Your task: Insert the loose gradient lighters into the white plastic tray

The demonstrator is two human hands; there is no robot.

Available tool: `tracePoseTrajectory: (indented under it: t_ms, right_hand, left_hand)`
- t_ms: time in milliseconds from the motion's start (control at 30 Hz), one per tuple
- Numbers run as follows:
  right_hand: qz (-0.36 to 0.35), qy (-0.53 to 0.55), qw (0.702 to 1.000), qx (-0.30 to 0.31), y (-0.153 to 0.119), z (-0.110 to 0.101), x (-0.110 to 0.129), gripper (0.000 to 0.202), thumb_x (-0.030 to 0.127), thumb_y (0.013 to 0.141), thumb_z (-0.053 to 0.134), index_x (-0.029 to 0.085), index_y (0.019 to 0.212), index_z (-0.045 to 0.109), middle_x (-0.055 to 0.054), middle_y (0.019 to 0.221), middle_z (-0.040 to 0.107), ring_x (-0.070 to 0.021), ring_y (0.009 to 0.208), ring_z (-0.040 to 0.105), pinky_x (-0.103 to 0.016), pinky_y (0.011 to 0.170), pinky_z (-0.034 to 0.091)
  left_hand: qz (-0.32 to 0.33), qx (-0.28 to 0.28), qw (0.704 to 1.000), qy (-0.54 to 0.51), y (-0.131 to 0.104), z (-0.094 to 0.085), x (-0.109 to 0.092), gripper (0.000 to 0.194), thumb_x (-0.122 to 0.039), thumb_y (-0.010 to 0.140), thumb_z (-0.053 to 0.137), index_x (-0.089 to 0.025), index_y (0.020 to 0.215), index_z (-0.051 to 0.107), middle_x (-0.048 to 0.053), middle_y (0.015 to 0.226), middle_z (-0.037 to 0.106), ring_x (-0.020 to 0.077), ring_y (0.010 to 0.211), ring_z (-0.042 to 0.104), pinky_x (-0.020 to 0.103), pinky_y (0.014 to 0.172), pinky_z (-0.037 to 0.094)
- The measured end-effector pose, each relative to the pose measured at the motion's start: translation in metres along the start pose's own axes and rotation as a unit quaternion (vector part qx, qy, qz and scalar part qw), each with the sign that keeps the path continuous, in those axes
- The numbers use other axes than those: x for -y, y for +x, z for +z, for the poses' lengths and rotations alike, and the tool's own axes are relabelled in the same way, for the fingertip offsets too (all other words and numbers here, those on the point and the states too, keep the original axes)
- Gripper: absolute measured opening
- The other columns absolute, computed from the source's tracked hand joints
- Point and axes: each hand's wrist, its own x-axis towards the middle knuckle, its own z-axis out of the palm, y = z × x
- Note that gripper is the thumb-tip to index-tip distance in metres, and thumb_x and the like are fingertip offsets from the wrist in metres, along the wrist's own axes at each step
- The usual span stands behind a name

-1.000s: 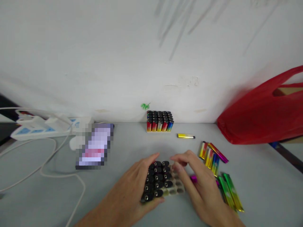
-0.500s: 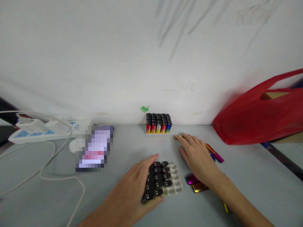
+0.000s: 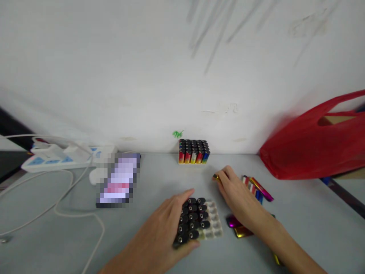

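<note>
Left hand (image 3: 167, 232): laid flat along the left side of the tray (image 3: 213, 224), fingers spread and open, thumb under its near edge, steadying it without closing round it.
Right hand (image 3: 238, 196): beyond the right far corner of the tray, fingers curled over a yellow lighter (image 3: 216, 177); only the lighter's tip shows past the fingertips, so grip closed on it.
Tray: on the bench (image 3: 159, 179), just below centre; left columns filled with black-capped lighters (image 3: 191, 219), right columns bare.
Loose lighters (image 3: 258, 188): right of the tray, lying flat, partly hidden by the right wrist; a purple one (image 3: 232, 220) and a gold one (image 3: 242, 232) just beside the tray's right edge.
Full block of lighters (image 3: 194, 151): far behind the tray, upright against the wall (image 3: 142, 76).
Red bag (image 3: 316, 146): well to the right of the tray, against the wall.
Phone (image 3: 119, 180): left of the tray, well apart, blurred.
Power strip (image 3: 59, 158): further left than the phone, white cable (image 3: 65, 207) looping toward the near edge.
</note>
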Motion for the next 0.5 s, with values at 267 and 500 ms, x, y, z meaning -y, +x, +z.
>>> tracePoseTrajectory:
  t_ms: [267,500]
  right_hand:
    - [0.106,0.398,0.909,-0.062,-0.001,-0.032,0.040,0.040,0.055,0.114,0.060,0.022,0.097,0.076,-0.004,0.098,0.066,-0.0233,0.096,0.062,-0.037,0.089,0.048]
    - [0.242,0.770,0.590,-0.021,0.004,-0.017,0.046,0.044,0.056,0.087,0.094,0.017,0.095,0.077,0.003,0.073,0.064,-0.0130,0.068,0.057,-0.026,0.071,0.049]
  left_hand:
    - [0.011,-0.011,1.000,0.006,0.000,0.003,0.004,0.103,-0.021,0.088,0.091,-0.038,0.168,0.029,0.012,0.165,0.061,0.0367,0.147,0.065,0.060,0.126,0.053]
    - [0.007,0.000,1.000,0.014,-0.001,-0.001,-0.001,0.107,-0.021,0.086,0.094,-0.037,0.168,0.028,0.011,0.166,0.061,0.0350,0.147,0.065,0.057,0.127,0.053]
